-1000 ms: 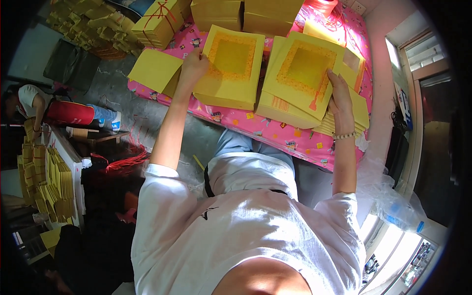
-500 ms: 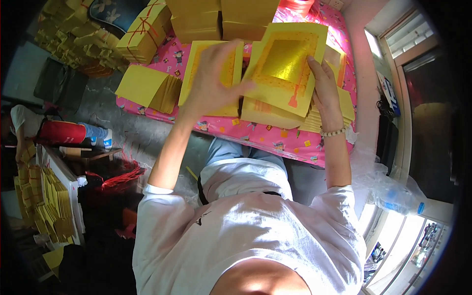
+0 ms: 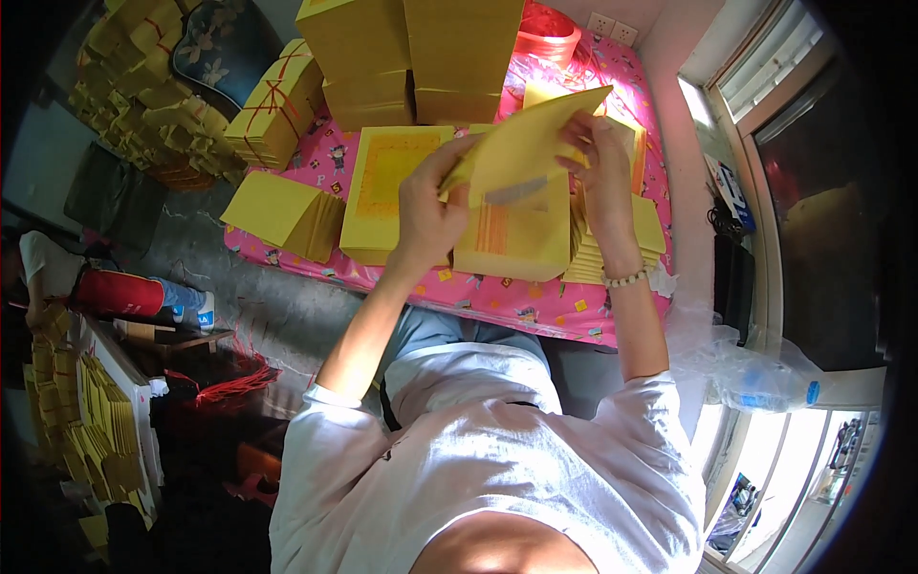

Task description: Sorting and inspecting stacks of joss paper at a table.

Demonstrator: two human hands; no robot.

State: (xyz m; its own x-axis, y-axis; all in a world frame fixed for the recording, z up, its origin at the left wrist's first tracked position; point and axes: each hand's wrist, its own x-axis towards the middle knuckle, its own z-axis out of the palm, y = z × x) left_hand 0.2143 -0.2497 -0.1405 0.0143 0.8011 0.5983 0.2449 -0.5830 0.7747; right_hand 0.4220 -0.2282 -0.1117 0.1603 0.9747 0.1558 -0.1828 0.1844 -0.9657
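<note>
A sheet of yellow paper (image 3: 521,143) is raised and bent above the pink-covered table, its plain side showing. My left hand (image 3: 432,209) pinches its left edge between thumb and fingers. At the sheet's right edge is my right hand (image 3: 604,177), its fingers curved and apart; their contact with the paper is hard to make out. Below the sheet sits a thick stack of yellow paper (image 3: 516,244) with an orange-streaked patch. To its left lies a stack of printed yellow sheets (image 3: 382,182) with an orange-bordered panel. Folded yellow papers (image 3: 612,251) rest by my right wrist.
Another folded bundle (image 3: 282,215) lies at the table's left edge. Tall yellow paper blocks (image 3: 411,57) and a bundle tied with red string (image 3: 273,107) stand behind. A roll of red ribbon (image 3: 547,33) is at the back. Another person (image 3: 53,277) works at the far left.
My left hand has moved right and taken hold of the sheet's left edge. The sheet has tipped from its gold-printed face to its plain side. My right hand's fingers have spread.
</note>
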